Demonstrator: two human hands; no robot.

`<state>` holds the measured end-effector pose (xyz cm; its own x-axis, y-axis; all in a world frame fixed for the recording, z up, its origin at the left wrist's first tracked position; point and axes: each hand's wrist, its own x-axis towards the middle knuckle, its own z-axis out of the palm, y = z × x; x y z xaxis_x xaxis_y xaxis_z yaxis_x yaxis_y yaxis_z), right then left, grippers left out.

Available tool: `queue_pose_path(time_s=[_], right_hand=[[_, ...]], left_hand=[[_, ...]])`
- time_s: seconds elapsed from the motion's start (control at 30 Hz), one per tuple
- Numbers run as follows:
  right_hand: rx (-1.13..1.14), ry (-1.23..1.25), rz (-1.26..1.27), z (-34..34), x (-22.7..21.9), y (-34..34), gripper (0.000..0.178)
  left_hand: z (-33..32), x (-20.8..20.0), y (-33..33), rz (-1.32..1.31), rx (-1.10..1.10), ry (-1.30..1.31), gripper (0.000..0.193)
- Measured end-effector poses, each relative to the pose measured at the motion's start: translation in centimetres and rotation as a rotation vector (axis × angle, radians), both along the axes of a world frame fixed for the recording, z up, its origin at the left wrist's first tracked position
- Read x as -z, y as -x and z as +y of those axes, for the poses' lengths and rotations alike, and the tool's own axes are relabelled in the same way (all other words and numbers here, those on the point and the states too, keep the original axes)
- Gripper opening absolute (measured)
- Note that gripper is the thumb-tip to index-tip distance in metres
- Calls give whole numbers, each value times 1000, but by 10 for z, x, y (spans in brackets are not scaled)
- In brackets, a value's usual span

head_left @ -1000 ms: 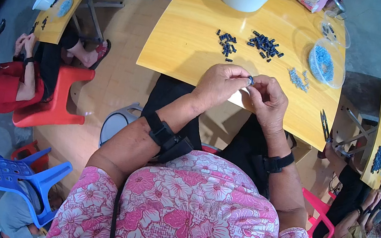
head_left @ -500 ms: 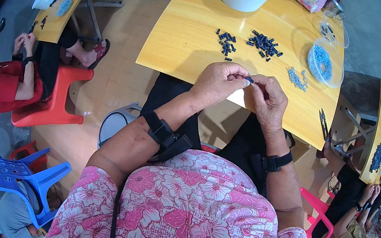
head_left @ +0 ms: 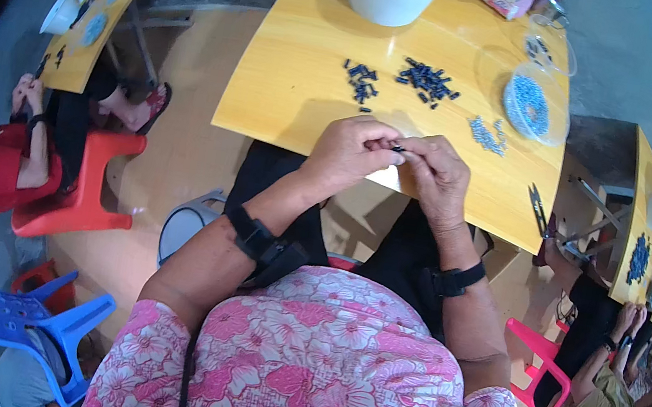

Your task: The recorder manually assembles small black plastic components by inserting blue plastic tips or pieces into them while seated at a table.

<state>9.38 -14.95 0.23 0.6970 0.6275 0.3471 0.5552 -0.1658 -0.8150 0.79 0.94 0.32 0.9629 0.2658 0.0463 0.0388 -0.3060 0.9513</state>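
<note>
Over the near edge of a yellow wooden table, my two hands meet fingertip to fingertip. Between them is a small black tube-like piece, mostly covered by the fingers. My left hand pinches one end of it. My right hand closes on the other end, its fingers bent. Just beyond the hands lie a smaller group of black pieces and a denser pile of the same black pieces. To the right of these is a loose scatter of small silvery-blue bits.
A white bowl full of black pieces stands at the far side. At right are a clear round tub of light-blue bits, its lid, and black scissors at the edge. People sit at other tables on both sides.
The view has shifted, so table and piles appear slightly left and lower. Both hands stay together on the small black piece, their fingers slightly rearranged.
</note>
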Motion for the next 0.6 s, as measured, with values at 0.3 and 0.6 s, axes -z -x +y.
queue_pose_path(time_s=[0.3, 0.6], right_hand=[[-26, -55, 7, -2, 1, 3, 17], [346, 62, -48, -42, -2, -10, 11]], left_hand=[[5, -4, 4, 77, 47, 45, 10], [1, -7, 3, 22, 16, 43, 9]])
